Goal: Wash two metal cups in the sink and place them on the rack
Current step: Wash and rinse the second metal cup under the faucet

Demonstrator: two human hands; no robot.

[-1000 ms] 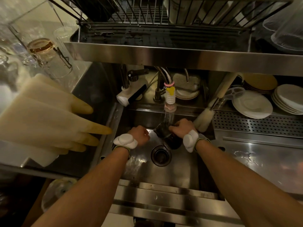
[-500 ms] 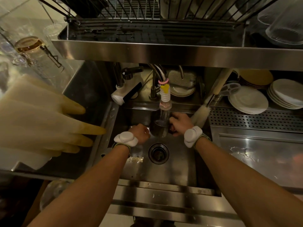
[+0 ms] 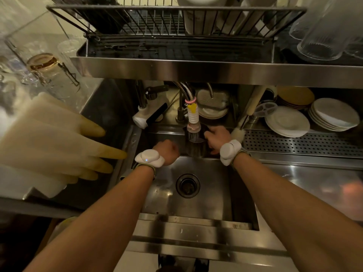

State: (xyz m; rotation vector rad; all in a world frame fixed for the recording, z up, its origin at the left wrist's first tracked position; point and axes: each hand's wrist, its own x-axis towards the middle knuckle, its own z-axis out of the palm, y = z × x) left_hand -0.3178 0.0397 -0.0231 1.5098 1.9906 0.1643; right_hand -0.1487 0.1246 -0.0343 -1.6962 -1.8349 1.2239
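One cup (image 3: 196, 149) is seen, dark and metal, held in the right hand (image 3: 217, 139). The fingers are curled round its right side, so the cup lies just left of the palm, touching it. Whether the cup stands upright or is tilted cannot be told. The second cup is not made out.

The left hand (image 3: 167, 151) is closed into a fist just left of the cup. Whether it touches the cup, or holds anything, cannot be told, since only its back is shown.

One tap nozzle (image 3: 193, 125) hangs directly above the gripped cup. One drain (image 3: 188, 185) lies below the grip, in the floor of the sink (image 3: 212, 199).

One white band is worn on each wrist, two in all (image 3: 150, 159) (image 3: 229, 151).

One brush (image 3: 238, 133) is propped just right of the right hand. Plates (image 3: 286, 121) are stacked further right, in at least three piles. The wire rack (image 3: 157, 22) sits well above both hands. Pale rubber gloves (image 3: 59, 142) lie well left of the left hand.
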